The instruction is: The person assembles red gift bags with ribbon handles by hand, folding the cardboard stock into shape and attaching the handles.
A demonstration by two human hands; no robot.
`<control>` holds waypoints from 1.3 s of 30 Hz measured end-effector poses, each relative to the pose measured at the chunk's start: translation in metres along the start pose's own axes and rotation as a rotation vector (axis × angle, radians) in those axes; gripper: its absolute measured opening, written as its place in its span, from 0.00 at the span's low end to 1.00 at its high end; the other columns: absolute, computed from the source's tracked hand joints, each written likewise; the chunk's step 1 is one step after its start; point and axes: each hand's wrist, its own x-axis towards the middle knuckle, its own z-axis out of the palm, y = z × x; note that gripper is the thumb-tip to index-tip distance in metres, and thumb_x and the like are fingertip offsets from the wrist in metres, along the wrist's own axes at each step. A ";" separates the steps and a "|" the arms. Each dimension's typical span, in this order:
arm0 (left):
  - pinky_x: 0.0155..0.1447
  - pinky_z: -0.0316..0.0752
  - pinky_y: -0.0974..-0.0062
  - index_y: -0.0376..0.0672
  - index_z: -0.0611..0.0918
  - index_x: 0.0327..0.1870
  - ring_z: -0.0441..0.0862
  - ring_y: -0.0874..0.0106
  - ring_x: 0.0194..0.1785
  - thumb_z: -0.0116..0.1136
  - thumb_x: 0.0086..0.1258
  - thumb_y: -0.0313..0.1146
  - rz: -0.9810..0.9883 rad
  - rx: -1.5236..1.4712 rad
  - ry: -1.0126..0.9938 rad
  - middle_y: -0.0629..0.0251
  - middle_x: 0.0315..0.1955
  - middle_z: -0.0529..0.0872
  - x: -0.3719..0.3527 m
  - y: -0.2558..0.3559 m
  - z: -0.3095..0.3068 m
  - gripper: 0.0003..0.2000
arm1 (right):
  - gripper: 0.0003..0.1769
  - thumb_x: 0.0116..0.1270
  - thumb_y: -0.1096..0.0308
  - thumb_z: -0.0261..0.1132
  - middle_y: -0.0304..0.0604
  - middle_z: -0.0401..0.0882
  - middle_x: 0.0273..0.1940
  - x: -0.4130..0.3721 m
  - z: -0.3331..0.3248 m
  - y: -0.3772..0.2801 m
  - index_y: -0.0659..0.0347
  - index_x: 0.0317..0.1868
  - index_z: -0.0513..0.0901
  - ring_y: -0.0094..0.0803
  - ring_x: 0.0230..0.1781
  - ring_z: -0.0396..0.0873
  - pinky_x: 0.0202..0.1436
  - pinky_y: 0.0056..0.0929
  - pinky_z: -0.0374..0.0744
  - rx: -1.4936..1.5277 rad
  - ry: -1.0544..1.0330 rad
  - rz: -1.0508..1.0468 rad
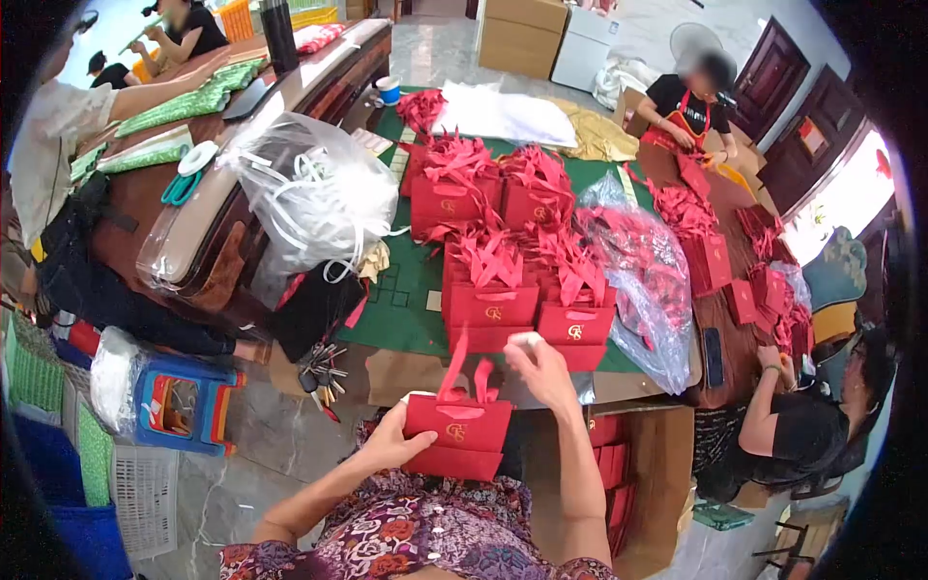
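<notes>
My left hand is closed on the side of a small red paper gift bag, its thumb across the front near a gold logo. The bag is upright close to my body, and red ribbon sticks up from its top. Above and right of it, my right hand is raised with fingers curled together in a pinch. Something white covers a fingertip; whether anything thin is between the fingers, I cannot make out. Just beyond stand rows of similar red gift bags with ribbon handles.
A green-topped table carries the bags, a clear plastic bag of red ribbons and a bag of white ribbon. An open cardboard box with red bags stands below right. Co-workers sit at right; a blue stool is left.
</notes>
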 end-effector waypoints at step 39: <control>0.53 0.75 0.62 0.36 0.74 0.55 0.78 0.54 0.50 0.77 0.55 0.37 0.411 0.545 0.670 0.50 0.48 0.76 0.145 -0.008 0.023 0.30 | 0.33 0.60 0.70 0.72 0.57 0.72 0.57 -0.023 0.057 0.027 0.63 0.66 0.72 0.55 0.57 0.73 0.61 0.44 0.74 -0.324 0.492 -0.382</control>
